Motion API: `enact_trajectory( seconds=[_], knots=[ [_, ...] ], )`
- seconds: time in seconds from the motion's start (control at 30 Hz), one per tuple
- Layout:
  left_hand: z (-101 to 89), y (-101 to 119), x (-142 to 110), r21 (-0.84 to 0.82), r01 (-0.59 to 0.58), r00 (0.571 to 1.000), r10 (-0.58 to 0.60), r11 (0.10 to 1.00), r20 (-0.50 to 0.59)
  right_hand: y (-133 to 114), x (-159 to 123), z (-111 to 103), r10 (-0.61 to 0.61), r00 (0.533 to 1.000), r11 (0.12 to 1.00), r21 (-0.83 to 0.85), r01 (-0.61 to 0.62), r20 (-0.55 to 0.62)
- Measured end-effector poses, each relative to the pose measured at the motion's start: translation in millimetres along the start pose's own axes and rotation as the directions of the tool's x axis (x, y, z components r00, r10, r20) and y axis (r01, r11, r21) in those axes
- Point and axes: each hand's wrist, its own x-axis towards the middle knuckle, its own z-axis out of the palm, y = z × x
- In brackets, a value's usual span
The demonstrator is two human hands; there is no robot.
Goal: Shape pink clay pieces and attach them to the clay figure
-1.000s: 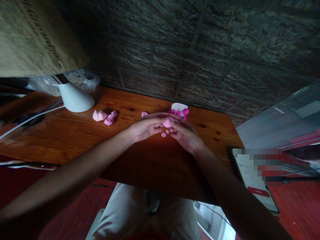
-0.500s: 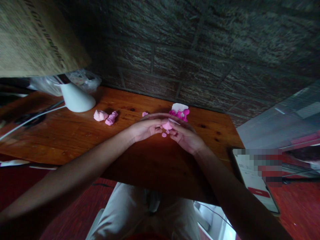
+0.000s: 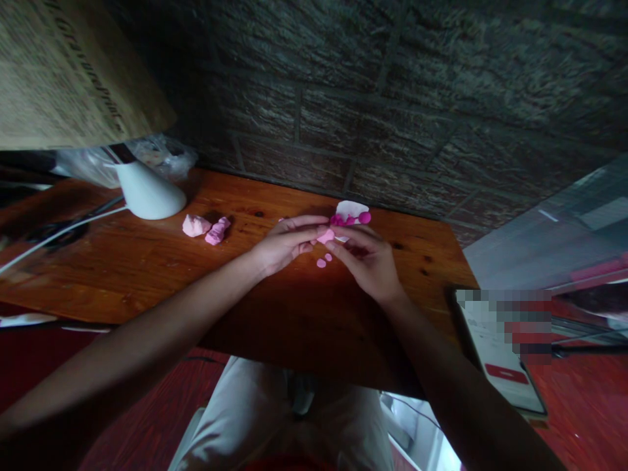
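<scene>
Between the fingertips of both hands is a piece of pink modelling clay (image 3: 326,236). My left hand (image 3: 289,244) pinches it from the left, and my right hand (image 3: 367,259) grips its right side with thumb and forefinger. A small white flat piece (image 3: 342,239) shows by the right fingers; whether it is held I cannot tell. Just below the fingers, two small flat pink discs (image 3: 321,263) lie on the wooden table (image 3: 275,307). Behind the hands sits a white sheet (image 3: 352,208) with darker magenta clay pieces (image 3: 364,217) at its front edge.
Two pink clay lumps (image 3: 196,226) lie left of the hands. Farther left stands a lamp with a white base (image 3: 150,191), its cable trailing across the table. A tablet-like screen (image 3: 505,373) rests at the right edge. A dark brick wall (image 3: 324,104) borders the back.
My right hand has turned, its thumb and forefinger now pinching the clay more closely. The left fingers have straightened a little over it. The discs on the table stay put.
</scene>
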Motion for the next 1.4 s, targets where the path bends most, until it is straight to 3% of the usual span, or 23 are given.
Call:
enact_trajectory(
  seconds=[0.23, 0.53, 0.63, 0.73, 0.83, 0.9, 1.07, 1.4],
  knots=[
    [2.3, -1.2, -1.2, 0.048, -0.047, 0.999, 0.045, 0.998, 0.029, 2.9, -1.0, 3.6, -0.138, 0.990, 0.987, -0.088, 0.134, -0.039],
    [4.1, -1.2, -1.2, 0.049, -0.077, 0.996, 0.075, 0.996, 0.038, 4.9, 0.9, 1.8, -0.191, 0.980, 0.957, -0.233, 0.175, -0.051],
    [5.3, 1.7, -1.8, 0.070, -0.095, 0.994, 0.092, 0.993, 0.051, 10.3, 3.5, -0.6, -0.097, 0.992, 0.982, -0.171, 0.083, -0.080],
    [4.9, 6.4, -3.8, 0.221, -0.168, 0.985, 0.170, 0.961, 0.010, 14.6, 7.1, -2.8, 0.112, 0.985, 0.993, 0.045, -0.108, -0.128],
    [3.0, 9.1, -5.2, 0.372, -0.245, 0.954, 0.291, 0.896, -0.074, 14.2, 9.9, -4.4, 0.305, 0.947, 0.916, 0.303, -0.263, -0.102],
    [1.7, 8.7, -5.0, 0.396, -0.242, 0.953, 0.293, 0.886, -0.073, 11.9, 10.6, -4.7, 0.374, 0.927, 0.837, 0.440, -0.324, -0.028],
    [0.0, 5.1, -3.7, 0.394, -0.243, 0.970, 0.233, 0.886, 0.074, 6.7, 10.2, -2.3, 0.432, 0.896, 0.732, 0.541, -0.415, 0.104],
    [-4.7, 4.4, -3.5, 0.496, -0.344, 0.925, 0.379, 0.797, 0.033, 8.4, 9.0, -2.3, 0.326, 0.942, 0.863, 0.381, -0.333, 0.086]
  ],
)
